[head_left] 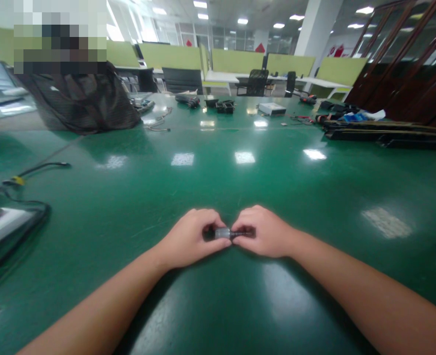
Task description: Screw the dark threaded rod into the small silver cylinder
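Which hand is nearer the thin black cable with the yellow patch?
Left. The left hand is to the right of the thin black cable; the right hand is farther right.

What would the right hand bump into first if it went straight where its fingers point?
Probably the small part's grey end, since the right hand pinches its thin dark end; next comes the left hand. Depth is hard to judge.
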Motion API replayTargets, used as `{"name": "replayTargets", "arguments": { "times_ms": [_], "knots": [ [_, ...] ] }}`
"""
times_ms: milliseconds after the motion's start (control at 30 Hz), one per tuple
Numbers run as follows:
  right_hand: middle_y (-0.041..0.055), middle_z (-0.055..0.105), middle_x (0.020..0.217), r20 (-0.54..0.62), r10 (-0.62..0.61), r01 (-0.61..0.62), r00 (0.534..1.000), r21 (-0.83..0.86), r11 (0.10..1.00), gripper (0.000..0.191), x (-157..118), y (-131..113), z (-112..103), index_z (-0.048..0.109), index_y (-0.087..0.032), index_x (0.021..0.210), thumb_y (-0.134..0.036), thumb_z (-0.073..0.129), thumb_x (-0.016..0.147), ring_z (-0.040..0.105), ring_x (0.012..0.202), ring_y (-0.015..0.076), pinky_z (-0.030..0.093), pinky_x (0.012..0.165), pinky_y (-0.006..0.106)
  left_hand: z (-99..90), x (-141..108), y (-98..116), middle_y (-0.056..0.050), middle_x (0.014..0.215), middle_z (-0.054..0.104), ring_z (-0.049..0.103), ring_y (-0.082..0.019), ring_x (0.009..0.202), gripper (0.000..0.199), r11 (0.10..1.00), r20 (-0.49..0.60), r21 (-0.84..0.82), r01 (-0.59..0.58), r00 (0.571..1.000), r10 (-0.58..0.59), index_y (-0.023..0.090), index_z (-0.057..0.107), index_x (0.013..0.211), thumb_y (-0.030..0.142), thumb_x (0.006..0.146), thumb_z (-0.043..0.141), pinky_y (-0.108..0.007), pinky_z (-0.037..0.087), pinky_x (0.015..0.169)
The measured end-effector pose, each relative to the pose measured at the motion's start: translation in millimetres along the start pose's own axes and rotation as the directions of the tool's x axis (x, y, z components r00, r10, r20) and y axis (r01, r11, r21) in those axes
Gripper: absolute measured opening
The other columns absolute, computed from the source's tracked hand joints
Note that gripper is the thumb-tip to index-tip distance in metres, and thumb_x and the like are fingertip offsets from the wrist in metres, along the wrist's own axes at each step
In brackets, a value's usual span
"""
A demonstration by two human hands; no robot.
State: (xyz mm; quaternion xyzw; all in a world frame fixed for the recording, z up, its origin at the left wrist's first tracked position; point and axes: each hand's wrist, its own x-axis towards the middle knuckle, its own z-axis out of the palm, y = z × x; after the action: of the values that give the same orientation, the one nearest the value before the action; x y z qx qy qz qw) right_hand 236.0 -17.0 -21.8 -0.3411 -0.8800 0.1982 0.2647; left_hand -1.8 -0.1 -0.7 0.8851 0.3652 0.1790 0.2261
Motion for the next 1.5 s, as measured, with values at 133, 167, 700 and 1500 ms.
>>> {"name": "replayTargets", "arguments": {
  "times_ms": [133, 167, 700, 1500],
  "knots": [
    [0.0005, 0.073, 0.083, 0.012, 0.019, -0.019, 1.000, 0.000, 1.000, 0.006, 0, -1, -2, 0.073, -0.019, 0.090, -0.023, 0.073, 0.085, 0.065, 0.079, 0.0161, 0.042, 0.080, 0.031, -0.4, 0, 0, 0.000, 0.082, 0.070, 0.063, -0.016, 0.074, 0.023, 1.000, 0.006, -0.011, -0.009, 1.000, 0.009, 0.021, 0.070, 0.087, 0.043, 0.084, 0.074, -0.029, 0.042, 0.071],
    [0.0006, 0.073, 0.083, 0.016, 0.024, -0.024, 1.000, -0.001, 1.000, 0.006, 0, -2, -2, 0.073, -0.019, 0.090, -0.023, 0.073, 0.085, 0.064, 0.079, 0.0162, 0.042, 0.080, 0.031, -0.4, 0, 0, 0.000, 0.083, 0.070, 0.064, -0.017, 0.074, 0.023, 1.000, 0.006, -0.009, -0.009, 1.000, 0.009, 0.021, 0.070, 0.087, 0.043, 0.084, 0.074, -0.029, 0.042, 0.072],
    [0.0006, 0.072, 0.079, 0.015, 0.049, -0.049, 0.999, 0.013, 0.999, 0.005, -1, 0, -4, 0.074, -0.019, 0.086, -0.021, 0.074, 0.081, 0.064, 0.075, 0.0157, 0.043, 0.077, 0.030, 0.3, -1, -2, 0.000, 0.082, 0.070, 0.063, -0.017, 0.073, 0.023, 0.999, -0.001, 0.010, -0.037, 0.999, 0.037, 0.021, 0.070, 0.089, 0.043, 0.085, 0.074, -0.029, 0.042, 0.071],
    [-0.0009, 0.067, 0.069, 0.137, 0.163, -0.174, 0.977, 0.072, 0.982, 0.004, -10, 18, -32, 0.073, -0.017, 0.077, -0.015, 0.073, 0.073, 0.059, 0.062, 0.0119, 0.044, 0.061, 0.023, 1.0, -2, -3, 0.000, 0.083, 0.070, 0.064, -0.017, 0.075, 0.026, 1.000, 0.005, 0.012, -0.015, 1.000, 0.014, 0.021, 0.070, 0.087, 0.047, 0.085, 0.074, -0.030, 0.042, 0.074]
  ]
}}
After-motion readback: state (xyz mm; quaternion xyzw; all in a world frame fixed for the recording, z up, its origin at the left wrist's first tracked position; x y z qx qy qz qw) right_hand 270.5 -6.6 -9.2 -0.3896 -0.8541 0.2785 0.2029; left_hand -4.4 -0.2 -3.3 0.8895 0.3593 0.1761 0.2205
